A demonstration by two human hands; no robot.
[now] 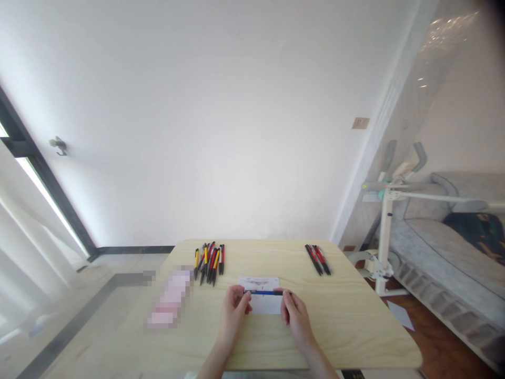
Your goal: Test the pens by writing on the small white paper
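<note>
A blue pen point(265, 292) with black ends is held level between my two hands. My left hand point(235, 307) pinches its left end, and my right hand point(292, 308) pinches its right end. Beneath the pen, a white printed card point(265, 306) lies on the table; part of it is covered by the pen and my fingers. A loose pile of yellow, red and silver pens point(209, 263) with black tips lies beyond my left hand. Further right, a small group of red and black pens point(317, 259) lies side by side.
All of this is on a pale wooden table point(347, 326) with rounded corners. A blurred pink patch point(171, 300) shows at its left edge. The white wall point(252, 131) rises behind. To the right stand a white exercise frame point(384, 231) and a grey sofa point(445, 247).
</note>
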